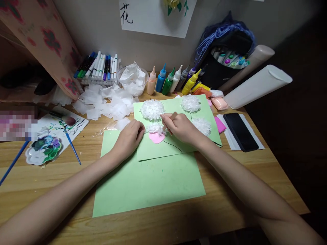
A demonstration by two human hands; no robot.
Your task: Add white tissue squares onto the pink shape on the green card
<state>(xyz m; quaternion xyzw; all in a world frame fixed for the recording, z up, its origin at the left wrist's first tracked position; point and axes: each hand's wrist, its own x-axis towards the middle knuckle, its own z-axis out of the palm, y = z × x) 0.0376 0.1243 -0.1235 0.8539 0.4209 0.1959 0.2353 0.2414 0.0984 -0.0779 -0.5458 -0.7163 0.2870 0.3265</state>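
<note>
A green card [176, 149] bears several fluffy white tissue-paper flowers [152, 109] and thin dark stem lines. Below one partly built white flower [155, 128] is a flat pink patch [156, 137], which looks like soft clay. My right hand [180, 127] is closed around a short wooden stick [170, 121], its lower end at this flower's right side. At the card's left edge, my left hand [129, 136] has its fingers curled and closed beside the same flower; anything between the fingertips is hidden. A larger green sheet [150, 183] lies under the card.
Loose white tissue squares [107, 102] and a clear bowl [133, 80] of tissue lie behind my left hand. Paint bottles [167, 83] line the back. Left are markers [99, 66], a paint palette [44, 149] and brushes [71, 144]; right, a phone [240, 132] and white bottle [258, 86].
</note>
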